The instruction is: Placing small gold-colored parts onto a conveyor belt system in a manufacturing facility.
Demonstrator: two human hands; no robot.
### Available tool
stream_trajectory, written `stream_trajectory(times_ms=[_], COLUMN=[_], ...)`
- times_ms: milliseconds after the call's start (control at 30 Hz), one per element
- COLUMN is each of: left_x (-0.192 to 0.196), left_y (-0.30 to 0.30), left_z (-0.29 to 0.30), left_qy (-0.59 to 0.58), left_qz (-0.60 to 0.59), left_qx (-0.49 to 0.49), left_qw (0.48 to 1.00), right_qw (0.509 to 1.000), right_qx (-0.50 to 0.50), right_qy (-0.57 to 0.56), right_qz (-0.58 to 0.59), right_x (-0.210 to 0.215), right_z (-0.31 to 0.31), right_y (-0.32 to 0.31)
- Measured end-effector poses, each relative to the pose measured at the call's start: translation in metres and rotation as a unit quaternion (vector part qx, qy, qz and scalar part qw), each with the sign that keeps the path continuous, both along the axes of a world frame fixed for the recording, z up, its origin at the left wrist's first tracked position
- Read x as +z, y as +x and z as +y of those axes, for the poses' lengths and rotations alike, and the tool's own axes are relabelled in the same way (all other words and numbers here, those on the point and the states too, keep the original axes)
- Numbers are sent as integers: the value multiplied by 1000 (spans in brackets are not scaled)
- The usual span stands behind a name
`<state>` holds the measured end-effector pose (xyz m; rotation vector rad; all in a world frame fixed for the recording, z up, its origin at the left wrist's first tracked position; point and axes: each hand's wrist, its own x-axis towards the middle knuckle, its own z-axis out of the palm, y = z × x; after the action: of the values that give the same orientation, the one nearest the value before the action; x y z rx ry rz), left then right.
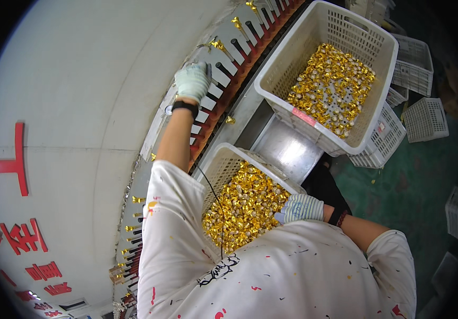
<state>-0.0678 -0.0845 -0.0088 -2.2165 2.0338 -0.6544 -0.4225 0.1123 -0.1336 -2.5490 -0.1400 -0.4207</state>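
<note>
My left hand point(193, 80), in a pale knit glove, reaches up to the curved row of black pegs point(223, 69) on a red rail along the machine's edge; its fingers are closed at a peg, and whether they hold a piece is hidden. My right hand point(300, 207), also gloved, rests in the near white basket point(223, 162) on the heap of gold foil-wrapped pieces point(245, 204), fingers curled into them. Some pegs further up carry gold pieces point(219, 45).
A second white basket point(378, 42) full of gold pieces stands further away on a steel ledge point(287, 149). Several empty white baskets point(425, 119) lie on the green floor at right. A big white drum with red characters point(53, 133) fills the left.
</note>
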Motion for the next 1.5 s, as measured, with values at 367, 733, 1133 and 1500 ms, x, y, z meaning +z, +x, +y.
stream_trajectory(times_ms=[367,733,1133,1500], left_x=[-57,8,-17,-18], left_y=[-65,-24,-69,-75], left_z=[238,8,124,150], left_qy=[135,-113,-48,21], left_qz=[144,67,68,209], left_qx=[-173,-139,-100,-144], left_qw=[965,982,992,967], right_qw=[999,1000,1000,999], right_qx=[14,-3,0,10], right_qy=[-28,-7,16,-18], right_qz=[44,24,3,33], right_x=[4,-21,-19,-10], right_z=[2,7,4,2], right_y=[-1,1,1,0])
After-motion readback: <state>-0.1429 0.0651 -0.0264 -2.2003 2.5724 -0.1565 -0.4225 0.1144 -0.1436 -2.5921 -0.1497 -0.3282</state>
